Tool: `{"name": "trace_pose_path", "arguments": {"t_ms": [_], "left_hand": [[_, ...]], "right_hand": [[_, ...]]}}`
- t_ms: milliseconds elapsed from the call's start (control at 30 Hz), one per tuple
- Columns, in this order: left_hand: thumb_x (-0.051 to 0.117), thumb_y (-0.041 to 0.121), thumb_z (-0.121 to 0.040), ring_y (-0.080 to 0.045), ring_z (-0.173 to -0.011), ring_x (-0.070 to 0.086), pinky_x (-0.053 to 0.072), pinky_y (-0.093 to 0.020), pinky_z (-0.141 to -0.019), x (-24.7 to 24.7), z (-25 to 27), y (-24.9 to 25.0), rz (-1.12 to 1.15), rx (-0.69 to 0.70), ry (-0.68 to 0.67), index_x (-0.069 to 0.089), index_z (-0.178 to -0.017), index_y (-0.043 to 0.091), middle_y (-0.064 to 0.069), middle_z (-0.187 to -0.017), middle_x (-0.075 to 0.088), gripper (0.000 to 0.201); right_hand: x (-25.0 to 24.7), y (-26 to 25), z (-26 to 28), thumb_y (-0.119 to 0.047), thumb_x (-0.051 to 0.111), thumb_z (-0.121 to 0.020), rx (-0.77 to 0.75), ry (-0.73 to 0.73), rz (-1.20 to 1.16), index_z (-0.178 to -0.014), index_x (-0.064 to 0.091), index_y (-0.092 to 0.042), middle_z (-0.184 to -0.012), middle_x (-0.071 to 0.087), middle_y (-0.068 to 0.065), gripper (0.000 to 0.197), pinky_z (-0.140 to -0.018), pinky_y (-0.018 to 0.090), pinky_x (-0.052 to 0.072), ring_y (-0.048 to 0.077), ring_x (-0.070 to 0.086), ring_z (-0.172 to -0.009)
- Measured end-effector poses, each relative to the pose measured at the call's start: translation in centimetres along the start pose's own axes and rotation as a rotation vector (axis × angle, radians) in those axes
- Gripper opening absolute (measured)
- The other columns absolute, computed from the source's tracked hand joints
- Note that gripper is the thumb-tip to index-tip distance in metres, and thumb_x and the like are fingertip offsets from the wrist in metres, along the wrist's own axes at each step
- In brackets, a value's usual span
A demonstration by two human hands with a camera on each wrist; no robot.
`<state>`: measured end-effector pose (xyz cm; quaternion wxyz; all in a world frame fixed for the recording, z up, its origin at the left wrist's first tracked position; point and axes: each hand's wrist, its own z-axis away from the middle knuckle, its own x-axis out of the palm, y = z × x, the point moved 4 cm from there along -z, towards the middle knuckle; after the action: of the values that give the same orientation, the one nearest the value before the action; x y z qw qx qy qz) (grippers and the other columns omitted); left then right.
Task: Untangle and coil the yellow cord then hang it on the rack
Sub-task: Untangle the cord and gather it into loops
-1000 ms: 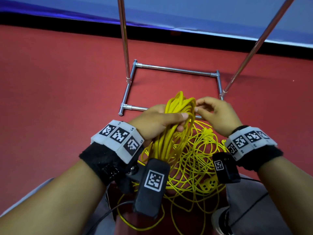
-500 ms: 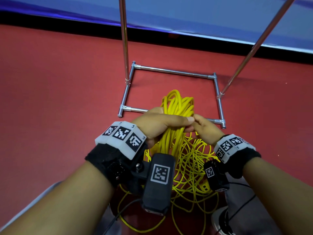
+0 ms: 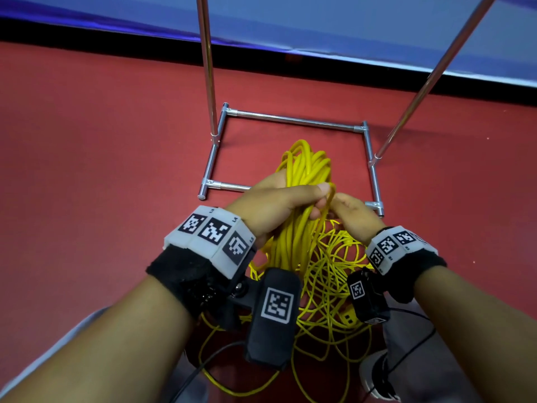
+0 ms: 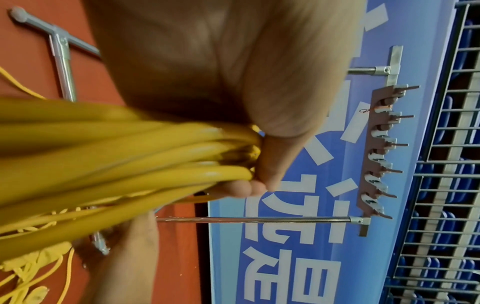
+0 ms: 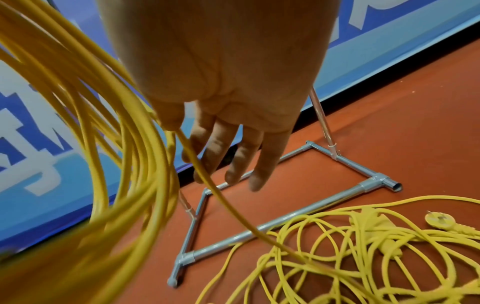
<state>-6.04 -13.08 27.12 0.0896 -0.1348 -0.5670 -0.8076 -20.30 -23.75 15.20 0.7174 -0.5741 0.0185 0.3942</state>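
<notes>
Floor [image 3: 87, 170]: red carpeted surface, bordered at the far edge by a black strip below a blue wall banner [image 5: 39, 185]. Resting on it: rectangular tubular metal base of the rack [image 3: 290, 120]; a loose tangle of yellow cord [image 5: 350, 242], its plug [image 5: 441, 221] lying flat beside the tangle.

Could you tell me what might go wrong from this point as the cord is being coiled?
The loose cord on the floor lies knotted around its plug, so the strand at the right hand could snag. The left hand grips a thick coil; loops may slip free. Some cord rests against the rack base and could catch on it.
</notes>
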Motion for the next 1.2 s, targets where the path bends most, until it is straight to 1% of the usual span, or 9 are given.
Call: {"name": "trace_pose_path", "arguments": {"t_ms": [167,267,400,533,767,867,967,1067,1200], "left_hand": [[0.06,0.017,-0.087,-0.006,-0.056,0.048,0.046,-0.023,-0.049,-0.1,-0.8,1.0,0.13,0.136,0.03,0.052,-0.08,0.015,0.004,-0.066,0.051,0.011],[0.059,0.026,-0.079,-0.007,-0.058,0.048,0.045,-0.025,-0.051,-0.4,-1.2,1.5,0.116,0.202,0.066,0.053,-0.079,0.017,0.005,-0.066,0.052,0.011],[0.059,0.03,-0.078,-0.009,-0.056,0.047,0.044,-0.027,-0.052,-0.7,-1.9,1.0,0.017,0.238,0.151,0.051,-0.081,0.017,0.006,-0.063,0.052,0.016],[0.059,0.035,-0.08,-0.015,-0.053,0.043,0.041,-0.031,-0.052,-0.9,-2.3,-0.2,-0.169,0.225,0.171,0.05,-0.078,0.017,0.004,-0.059,0.052,0.021],[0.052,0.028,-0.097,-0.012,-0.049,0.041,0.041,-0.025,-0.045,-0.5,-2.8,-1.2,-0.175,0.21,0.186,0.051,-0.069,0.014,0.001,-0.057,0.048,0.031],[0.055,0.036,-0.088,-0.014,-0.053,0.041,0.04,-0.029,-0.051,-0.1,-3.1,-1.3,-0.131,0.208,0.171,0.057,-0.06,0.023,0.002,-0.058,0.049,0.031],[0.055,0.039,-0.083,-0.014,-0.055,0.042,0.038,-0.031,-0.057,0.2,-3.4,-1.4,-0.066,0.19,0.172,0.06,-0.057,0.025,0.003,-0.059,0.049,0.03],[0.054,0.04,-0.084,-0.013,-0.053,0.043,0.039,-0.032,-0.059,0.3,-3.6,-1.4,-0.045,0.183,0.175,0.06,-0.057,0.025,0.004,-0.059,0.049,0.031],[0.049,0.031,-0.098,-0.01,-0.053,0.042,0.04,-0.027,-0.054,0.6,-3.4,-1.0,0.012,0.211,0.213,0.053,-0.071,0.021,0.004,-0.061,0.048,0.03]], "right_hand": [[1.9,2.0,1.7,-0.037,0.055,-0.083,0.053,-0.279,0.253,-0.088,0.067,-0.026,-0.08,0.065,0.004,0.017,-0.073,0.028,0.049,0.009,0.06,-0.069],[2.0,3.3,3.0,-0.017,0.052,-0.093,0.125,-0.344,0.416,-0.095,0.066,-0.025,-0.093,0.065,-0.003,0.016,-0.073,0.022,0.041,0.01,0.06,-0.088],[0.9,4.6,3.3,-0.012,0.048,-0.095,0.18,-0.256,0.269,-0.09,0.043,-0.018,-0.079,0.067,-0.005,0.009,-0.044,0.011,0.035,0.013,0.056,-0.063],[-1.5,3.6,3.8,-0.016,0.052,-0.095,0.122,-0.08,-0.096,-0.083,0.044,-0.017,-0.061,0.062,-0.001,0.014,-0.047,0.021,0.041,0.015,0.053,-0.048],[-4.7,0.7,5.0,-0.016,0.059,-0.09,-0.119,0.13,0.259,-0.074,0.056,-0.017,-0.06,0.065,-0.001,0.015,-0.042,0.015,0.033,0.006,0.042,-0.038],[-4.7,0.4,4.7,-0.016,0.063,-0.087,-0.15,0.095,0.432,-0.076,0.061,-0.011,-0.061,0.062,0.003,0.012,-0.054,0.026,0.042,0.006,0.049,-0.049],[-3.9,0.3,4.5,-0.018,0.064,-0.087,-0.189,0.068,0.588,-0.079,0.062,-0.009,-0.067,0.06,0.005,0.013,-0.065,0.037,0.047,0.027,0.056,-0.068],[-3.5,0.1,4.4,-0.018,0.062,-0.088,-0.217,0.066,0.599,-0.083,0.063,-0.009,-0.071,0.057,0.004,0.011,-0.062,0.032,0.039,0.024,0.053,-0.069],[-3.1,2.0,3.8,-0.011,0.059,-0.084,-0.022,-0.08,0.394,-0.09,0.057,-0.023,-0.077,0.056,-0.004,0.014,-0.057,0.019,0.036,0.009,0.05,-0.063]]}}
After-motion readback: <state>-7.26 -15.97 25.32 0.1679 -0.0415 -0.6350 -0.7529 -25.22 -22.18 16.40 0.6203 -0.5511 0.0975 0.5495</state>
